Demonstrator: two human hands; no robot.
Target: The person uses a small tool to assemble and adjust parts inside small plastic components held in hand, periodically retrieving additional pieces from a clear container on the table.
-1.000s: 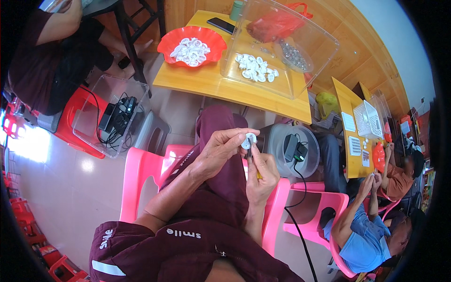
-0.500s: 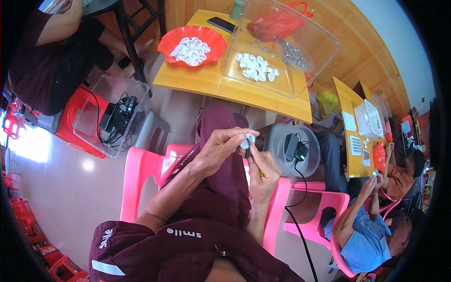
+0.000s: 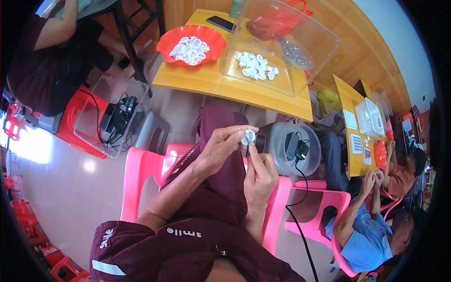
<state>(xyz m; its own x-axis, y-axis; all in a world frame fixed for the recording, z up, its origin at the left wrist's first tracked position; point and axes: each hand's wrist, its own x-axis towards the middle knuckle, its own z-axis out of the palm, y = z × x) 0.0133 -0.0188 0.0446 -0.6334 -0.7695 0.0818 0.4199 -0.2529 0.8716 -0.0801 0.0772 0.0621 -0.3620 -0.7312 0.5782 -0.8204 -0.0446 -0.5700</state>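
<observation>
Above my lap, my left hand (image 3: pixel 222 146) pinches a small round white plastic piece (image 3: pixel 248 136) between thumb and fingers. A darker, narrow detail shows on its face. My right hand (image 3: pixel 261 175) is just right of it, its index fingertip touching the lower edge of the piece. The other right fingers are curled in; whatever they hold, if anything, is hidden. On the yellow table ahead, similar white pieces (image 3: pixel 256 66) lie inside a clear plastic bin (image 3: pixel 307 42), and more white pieces (image 3: pixel 190 50) fill a red scalloped bowl (image 3: pixel 164 43).
The wooden table (image 3: pixel 206 88) also holds a phone (image 3: pixel 221 23), a red bag (image 3: pixel 277 23) and a dish of small metal parts (image 3: pixel 293 52). A clear round tub (image 3: pixel 310 162) with an adapter stands right of my knees. Co-workers sit left and right; a cable (image 3: pixel 300 244) trails down.
My right hand has shifted slightly, its index finger now straighter against the white piece. The piece's face is turned more into view. My left hand stays nearly in place.
</observation>
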